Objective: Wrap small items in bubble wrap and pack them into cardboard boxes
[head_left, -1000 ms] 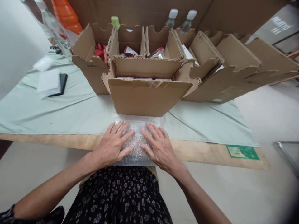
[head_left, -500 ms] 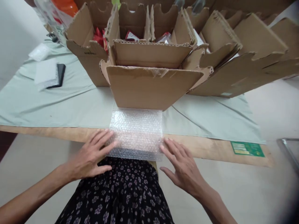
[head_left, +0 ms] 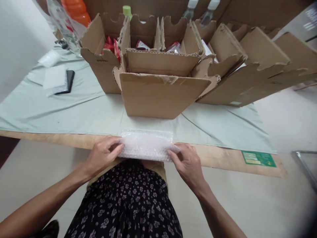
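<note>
A sheet of clear bubble wrap [head_left: 147, 145] lies at the table's front edge, close to my body. Its near part looks lifted or folded over, so it appears shorter and whiter. My left hand [head_left: 106, 151] pinches its left side between thumb and fingers. On the other side, my right hand [head_left: 185, 158] grips the right edge the same way, with a corner of the wrap showing between thumb and fingers. Whether anything lies under the wrap is hidden.
Cardboard bins [head_left: 164, 96] holding packets stand behind the wrap. At left lie white sheets [head_left: 54, 78] over a black flat object [head_left: 70, 81]. Bottles [head_left: 76, 13] stand at the back. A green card [head_left: 259, 158] lies on the wooden edge [head_left: 218, 157] at right.
Both hands have gone from spread fingers beside the wrap to pinching its sides. The wrap has drawn away from the cardboard bin and become shorter. The view has tilted up slightly.
</note>
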Demonstrator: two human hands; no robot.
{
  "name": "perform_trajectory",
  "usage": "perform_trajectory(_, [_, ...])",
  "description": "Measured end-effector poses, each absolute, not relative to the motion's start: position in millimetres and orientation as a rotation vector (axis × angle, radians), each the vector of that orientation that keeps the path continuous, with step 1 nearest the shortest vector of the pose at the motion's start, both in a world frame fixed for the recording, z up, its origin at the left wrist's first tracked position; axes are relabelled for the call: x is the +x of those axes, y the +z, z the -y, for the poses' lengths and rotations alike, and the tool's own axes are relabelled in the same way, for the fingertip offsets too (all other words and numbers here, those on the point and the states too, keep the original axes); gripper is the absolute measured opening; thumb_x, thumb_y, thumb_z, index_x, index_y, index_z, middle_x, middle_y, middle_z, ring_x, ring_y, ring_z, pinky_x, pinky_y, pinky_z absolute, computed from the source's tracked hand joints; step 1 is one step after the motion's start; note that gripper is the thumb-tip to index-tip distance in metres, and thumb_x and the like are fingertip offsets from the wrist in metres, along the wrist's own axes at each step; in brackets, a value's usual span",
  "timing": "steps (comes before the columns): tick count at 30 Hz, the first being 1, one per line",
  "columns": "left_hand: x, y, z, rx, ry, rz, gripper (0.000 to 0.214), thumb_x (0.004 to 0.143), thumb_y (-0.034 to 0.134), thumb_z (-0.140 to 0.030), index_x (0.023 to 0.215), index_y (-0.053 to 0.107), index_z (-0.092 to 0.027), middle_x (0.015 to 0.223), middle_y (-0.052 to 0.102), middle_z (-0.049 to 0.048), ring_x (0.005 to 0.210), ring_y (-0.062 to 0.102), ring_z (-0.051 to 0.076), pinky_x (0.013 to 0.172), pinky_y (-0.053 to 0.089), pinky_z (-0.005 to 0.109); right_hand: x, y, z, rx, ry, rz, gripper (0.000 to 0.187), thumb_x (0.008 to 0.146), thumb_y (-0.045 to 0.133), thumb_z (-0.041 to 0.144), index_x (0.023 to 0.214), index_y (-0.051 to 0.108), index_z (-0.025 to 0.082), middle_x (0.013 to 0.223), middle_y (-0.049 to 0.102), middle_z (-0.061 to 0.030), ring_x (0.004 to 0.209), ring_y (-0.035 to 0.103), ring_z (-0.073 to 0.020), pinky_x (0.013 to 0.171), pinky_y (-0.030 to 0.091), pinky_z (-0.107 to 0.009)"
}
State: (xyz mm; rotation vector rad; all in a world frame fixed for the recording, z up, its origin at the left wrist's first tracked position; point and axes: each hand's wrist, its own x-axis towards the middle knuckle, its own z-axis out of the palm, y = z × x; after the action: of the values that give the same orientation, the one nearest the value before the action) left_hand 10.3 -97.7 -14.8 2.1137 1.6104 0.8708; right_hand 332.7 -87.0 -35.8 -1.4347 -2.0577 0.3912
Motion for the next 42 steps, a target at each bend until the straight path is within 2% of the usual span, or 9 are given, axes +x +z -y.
perform_trajectory(2, [12,-23,86,2.244,0.766,-1.69,0.019,0.097,0.059,-0.029,0.09,0.074,-0.021,0.076,0.073,0.0044,0.071,0.068,0.022,0.067,0.057,0.038,330,-44,76,-1.499,0.239,2.081,0.018,0.101,0.059,0.035,0.103,0.072,0.023,0.106,0.076,-0.0094,0.103,0.067,-0.03,0.089,0.05,-0.045])
perform_trajectory(7, [13,-34,74,2.4,0.559,-1.936,0.044,0.098,0.06,-0.037,0.131,0.065,-0.009,0.105,0.07,0.0164,0.093,0.066,0.032,0.08,0.057,0.048,335,-53,48,-1.558,0.153,2.143,0.049,0.101,0.057,0.049,0.139,0.06,0.018,0.137,0.068,-0.016,0.119,0.063,-0.034,0.097,0.049,-0.048])
perform_trajectory(10, [15,-35,72,2.326,0.583,-1.942,0.032,0.095,0.061,-0.038,0.111,0.07,-0.012,0.104,0.069,0.0157,0.094,0.064,0.032,0.082,0.056,0.048,334,-54,35,-1.545,0.228,2.2,0.044,0.102,0.054,0.049,0.131,0.064,0.018,0.14,0.067,-0.0162,0.121,0.063,-0.0356,0.098,0.049,-0.051])
perform_trajectory(15, [15,-22,76,1.929,0.742,-1.779,0.016,0.092,0.059,-0.032,0.081,0.06,-0.021,0.096,0.069,0.0071,0.089,0.066,0.023,0.078,0.054,0.037,321,-39,44,-1.405,0.496,2.089,0.013,0.1,0.06,0.033,0.095,0.063,0.022,0.112,0.076,-0.009,0.103,0.071,-0.0271,0.086,0.055,-0.042])
perform_trajectory(19, [-10,11,77,1.566,0.775,-1.793,0.021,0.09,0.064,-0.041,0.1,0.063,-0.022,0.084,0.069,0.0013,0.072,0.066,0.018,0.061,0.051,0.029,300,-19,68,-1.35,0.865,1.859,0.029,0.096,0.066,0.029,0.124,0.06,0.024,0.096,0.075,-0.0024,0.085,0.073,-0.0179,0.076,0.058,-0.03])
perform_trajectory(25, [-59,15,4,1.849,0.588,-2.003,0.064,0.082,0.068,-0.031,0.144,0.056,-0.02,0.094,0.074,0.0045,0.087,0.069,0.025,0.083,0.054,0.039,236,-29,63,-1.333,0.952,2.032,0.055,0.096,0.057,0.028,0.15,0.051,0.022,0.105,0.077,-0.0074,0.072,0.069,-0.0175,0.07,0.056,-0.033])
perform_trajectory(30, [-52,-21,1,2.209,0.779,-2.08,0.048,0.088,0.065,-0.024,0.134,0.063,-0.011,0.113,0.07,0.0172,0.109,0.066,0.035,0.096,0.054,0.052,216,-40,50,-1.415,0.717,2.236,0.055,0.096,0.051,0.026,0.15,0.054,0.015,0.084,0.077,-0.0059,0.063,0.066,-0.0204,0.061,0.049,-0.034])
perform_trajectory(36, [6,-47,119,2.495,0.991,-1.499,0.048,0.089,0.069,-0.019,0.136,0.062,-0.018,0.137,0.062,0.0159,0.135,0.054,0.035,0.118,0.043,0.057,217,-38,49,-1.475,0.713,2.196,0.051,0.096,0.05,0.028,0.145,0.06,0.017,0.067,0.07,-0.0009,0.051,0.059,-0.0168,0.055,0.043,-0.028])
perform_trajectory(42, [24,-51,120,2.295,1.151,-1.563,0.032,0.093,0.058,-0.005,0.121,0.068,-0.017,0.109,0.077,0.0086,0.108,0.067,0.024,0.102,0.051,0.043,222,-21,42,-1.373,1.172,2.002,0.045,0.098,0.055,0.032,0.14,0.061,0.018,0.065,0.064,0.0046,0.048,0.053,-0.0116,0.05,0.042,-0.024])
